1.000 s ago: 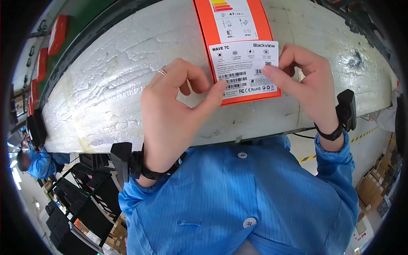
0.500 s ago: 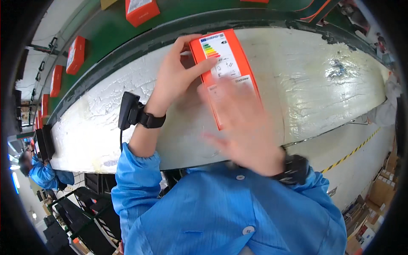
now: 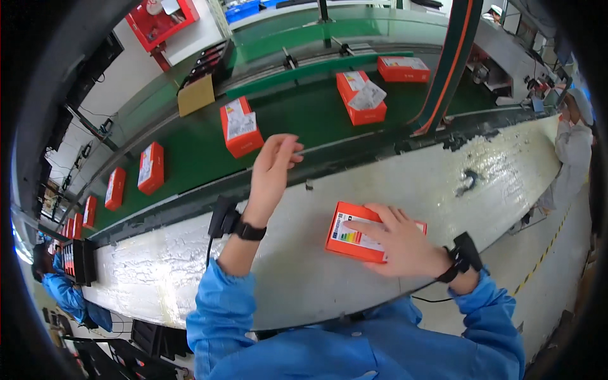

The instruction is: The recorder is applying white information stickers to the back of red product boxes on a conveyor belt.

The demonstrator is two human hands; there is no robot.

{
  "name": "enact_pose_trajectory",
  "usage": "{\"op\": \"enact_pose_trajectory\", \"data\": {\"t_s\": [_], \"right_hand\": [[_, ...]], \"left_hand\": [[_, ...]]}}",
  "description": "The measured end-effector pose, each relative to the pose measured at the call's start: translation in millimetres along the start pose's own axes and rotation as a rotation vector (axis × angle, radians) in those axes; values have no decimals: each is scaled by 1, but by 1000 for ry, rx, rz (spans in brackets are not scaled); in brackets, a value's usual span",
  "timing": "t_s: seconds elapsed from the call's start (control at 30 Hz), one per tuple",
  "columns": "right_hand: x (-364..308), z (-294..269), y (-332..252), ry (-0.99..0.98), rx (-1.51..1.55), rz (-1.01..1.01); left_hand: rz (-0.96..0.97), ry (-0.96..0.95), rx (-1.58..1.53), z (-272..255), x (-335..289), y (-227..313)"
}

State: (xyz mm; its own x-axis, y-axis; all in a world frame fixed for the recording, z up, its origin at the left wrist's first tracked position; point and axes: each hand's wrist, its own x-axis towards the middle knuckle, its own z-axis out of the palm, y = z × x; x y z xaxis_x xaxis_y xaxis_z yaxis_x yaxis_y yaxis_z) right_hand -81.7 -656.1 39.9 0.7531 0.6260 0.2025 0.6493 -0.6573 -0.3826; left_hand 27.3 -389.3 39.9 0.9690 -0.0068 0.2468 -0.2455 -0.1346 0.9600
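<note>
On the white worktop, an orange box (image 3: 334, 234) lies flat with a label with coloured bars on its upper face. Over its right part spreads my right hand (image 3: 405, 244), fingers across the top and thumb at the near side, gripping it. My left hand (image 3: 275, 158) is raised at the belt's near edge, empty, fingers loosely stretched. The box nearest to it is another orange box (image 3: 244, 147) with a white label, on the green belt just beyond the fingertips; I see no contact.
Several more orange boxes stand along the green conveyor belt (image 3: 291, 114); one box (image 3: 356, 114) bears a loose-looking white sheet. A dark green post (image 3: 448, 69) rises at the belt's right. At far left a person in blue (image 3: 63, 291) sits by a black crate (image 3: 79, 261).
The box has been turned and shifted right and nearer to me. My left hand has let go of it and moved toward the belt; my right hand now rests on it. The view has tilted up.
</note>
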Motion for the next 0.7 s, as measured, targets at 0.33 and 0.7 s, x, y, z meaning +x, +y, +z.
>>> {"op": "enact_pose_trajectory", "data": {"t_s": [0.33, 0.7], "right_hand": [[281, -23, 146, 314, -451, -250], [224, -23, 218, 160, -341, 761]], "left_hand": [[-83, 229, -14, -29, -41, -82], [-108, 149, 172, -24, -52, -64]]}}
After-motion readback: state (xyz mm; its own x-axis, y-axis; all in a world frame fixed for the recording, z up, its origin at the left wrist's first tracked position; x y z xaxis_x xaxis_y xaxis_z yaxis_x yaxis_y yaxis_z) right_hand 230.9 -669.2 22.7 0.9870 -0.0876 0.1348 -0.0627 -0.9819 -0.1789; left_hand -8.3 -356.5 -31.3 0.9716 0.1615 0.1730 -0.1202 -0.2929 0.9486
